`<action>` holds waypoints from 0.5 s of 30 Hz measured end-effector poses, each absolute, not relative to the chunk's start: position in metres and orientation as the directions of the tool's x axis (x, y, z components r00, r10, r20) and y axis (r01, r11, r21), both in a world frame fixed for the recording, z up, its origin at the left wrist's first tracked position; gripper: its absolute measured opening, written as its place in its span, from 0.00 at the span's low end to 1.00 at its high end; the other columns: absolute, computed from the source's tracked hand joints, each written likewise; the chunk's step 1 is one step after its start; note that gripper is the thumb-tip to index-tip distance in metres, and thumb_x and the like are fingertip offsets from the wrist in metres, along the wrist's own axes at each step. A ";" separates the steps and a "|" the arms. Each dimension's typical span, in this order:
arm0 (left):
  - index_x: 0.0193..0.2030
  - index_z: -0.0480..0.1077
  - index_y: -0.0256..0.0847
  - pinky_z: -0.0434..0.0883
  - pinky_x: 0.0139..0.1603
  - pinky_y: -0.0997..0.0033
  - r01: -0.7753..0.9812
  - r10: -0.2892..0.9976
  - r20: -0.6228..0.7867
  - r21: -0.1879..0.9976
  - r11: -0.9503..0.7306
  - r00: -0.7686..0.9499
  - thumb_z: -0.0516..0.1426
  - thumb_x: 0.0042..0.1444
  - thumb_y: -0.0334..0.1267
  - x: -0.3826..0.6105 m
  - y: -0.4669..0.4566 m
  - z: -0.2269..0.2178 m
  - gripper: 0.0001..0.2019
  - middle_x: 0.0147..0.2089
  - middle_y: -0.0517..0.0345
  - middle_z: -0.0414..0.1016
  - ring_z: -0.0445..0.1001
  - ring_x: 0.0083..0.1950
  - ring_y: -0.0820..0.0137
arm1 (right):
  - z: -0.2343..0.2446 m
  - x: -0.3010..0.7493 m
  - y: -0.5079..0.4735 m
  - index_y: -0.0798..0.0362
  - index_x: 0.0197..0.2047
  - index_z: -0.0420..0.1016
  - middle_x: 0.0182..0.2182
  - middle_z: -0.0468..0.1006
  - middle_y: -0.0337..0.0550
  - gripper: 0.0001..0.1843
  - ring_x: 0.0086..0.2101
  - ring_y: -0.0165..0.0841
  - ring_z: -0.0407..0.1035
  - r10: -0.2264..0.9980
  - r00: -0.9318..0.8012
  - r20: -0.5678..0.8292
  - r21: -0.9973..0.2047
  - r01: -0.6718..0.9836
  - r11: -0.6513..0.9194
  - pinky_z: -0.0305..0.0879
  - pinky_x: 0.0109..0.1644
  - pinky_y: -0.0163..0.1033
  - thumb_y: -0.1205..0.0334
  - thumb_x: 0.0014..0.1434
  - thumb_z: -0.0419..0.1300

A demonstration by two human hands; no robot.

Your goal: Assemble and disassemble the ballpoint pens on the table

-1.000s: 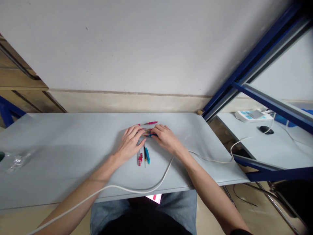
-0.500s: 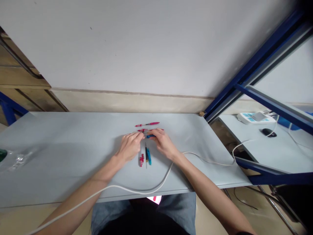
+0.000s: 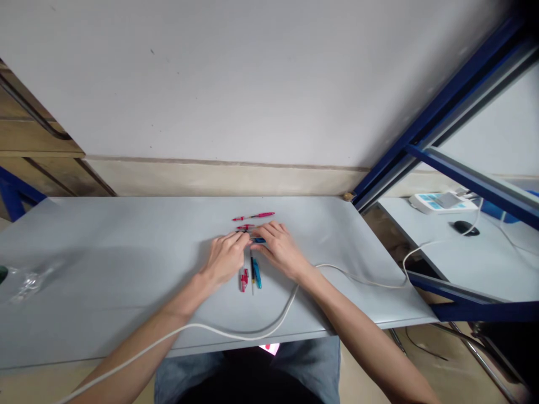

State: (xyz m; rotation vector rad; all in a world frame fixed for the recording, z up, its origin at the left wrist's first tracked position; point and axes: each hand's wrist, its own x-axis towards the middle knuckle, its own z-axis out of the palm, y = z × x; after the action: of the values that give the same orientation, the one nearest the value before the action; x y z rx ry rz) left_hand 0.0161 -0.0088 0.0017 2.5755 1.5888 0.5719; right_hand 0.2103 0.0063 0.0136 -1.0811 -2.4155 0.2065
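Observation:
My left hand [image 3: 227, 256] is closed in a pinch at the left end of a dark blue pen [image 3: 258, 240]. My right hand [image 3: 281, 248] curls over the pen's other end, its thumb below and fingers above; the fingers partly hide the pen. Just beyond the hands lies a red pen [image 3: 245, 227], half covered by my right fingers. Farther back is another red pen [image 3: 264, 214]. Nearer me lie a red pen part with a cap [image 3: 243, 280], a thin dark refill [image 3: 252, 272] and a light blue pen barrel [image 3: 257, 274].
A white cable [image 3: 236, 336] crosses the front of the grey table [image 3: 126, 252] and runs right. Clear plastic [image 3: 31, 280] lies at the left. Blue frame posts [image 3: 421, 126] stand at the right, with a mouse [image 3: 466, 228] and a white device [image 3: 442, 202] beyond.
My right fingers have spread a little, with thumb and fingertips farther apart around the blue pen. The view has tilted slightly upward. The loose pen parts lie as before.

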 end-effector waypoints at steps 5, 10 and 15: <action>0.38 0.72 0.41 0.65 0.38 0.68 0.860 0.878 0.243 0.215 -0.463 0.412 0.49 0.63 0.24 0.019 -0.009 0.000 0.12 0.39 0.55 0.80 0.79 0.42 0.64 | 0.013 0.210 0.006 0.54 0.41 0.76 0.38 0.80 0.47 0.13 0.42 0.40 0.65 0.736 -0.571 0.363 -0.344 0.652 0.676 0.56 0.48 0.43 0.62 0.74 0.52; 0.39 0.72 0.43 0.64 0.38 0.68 0.858 0.891 0.240 0.264 -0.442 0.385 0.51 0.61 0.24 0.016 -0.010 -0.002 0.12 0.41 0.58 0.82 0.80 0.43 0.64 | 0.011 0.211 0.008 0.54 0.48 0.76 0.41 0.80 0.48 0.10 0.43 0.40 0.66 0.731 -0.587 0.349 -0.334 0.651 0.682 0.56 0.49 0.44 0.60 0.72 0.56; 0.40 0.72 0.43 0.62 0.34 0.67 0.887 0.912 0.189 0.227 -0.402 0.365 0.50 0.66 0.29 0.018 -0.010 -0.002 0.10 0.38 0.56 0.82 0.80 0.40 0.62 | 0.001 0.208 0.007 0.53 0.39 0.75 0.35 0.79 0.44 0.06 0.43 0.41 0.64 0.718 -0.532 0.449 -0.220 0.713 0.666 0.55 0.48 0.44 0.69 0.69 0.58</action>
State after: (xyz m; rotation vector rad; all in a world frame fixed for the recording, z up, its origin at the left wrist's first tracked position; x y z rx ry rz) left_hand 0.0185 -0.0102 -0.0016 2.5229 1.6669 0.4373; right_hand 0.2077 0.0066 0.0012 -1.1079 -2.3727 0.0127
